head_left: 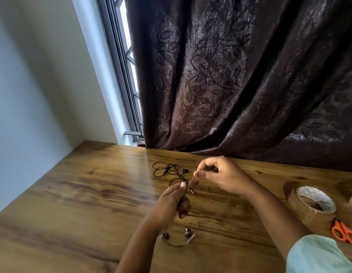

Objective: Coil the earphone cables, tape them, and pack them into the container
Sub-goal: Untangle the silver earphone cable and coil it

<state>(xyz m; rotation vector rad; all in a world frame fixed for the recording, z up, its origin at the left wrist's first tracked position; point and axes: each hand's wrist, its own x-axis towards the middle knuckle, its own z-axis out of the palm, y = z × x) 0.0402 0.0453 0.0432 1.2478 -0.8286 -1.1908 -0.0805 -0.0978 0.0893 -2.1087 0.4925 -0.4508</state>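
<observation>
On wooden table [72, 194], hands [218, 174] pinch earphone cable [167, 170]

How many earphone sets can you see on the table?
2. One earphone set lies tangled near the curtain, its cable running into both hands. Another earphone set lies nearer the person, by the left wrist. More could be hidden.

Wooden table [72, 194], dark curtain [240, 75], window [126, 56], pale wall [33, 75].

Daylight enters by the window [129, 62]; dim curtain [240, 75]; wide-angle tilt; soft blur at edges.
</observation>
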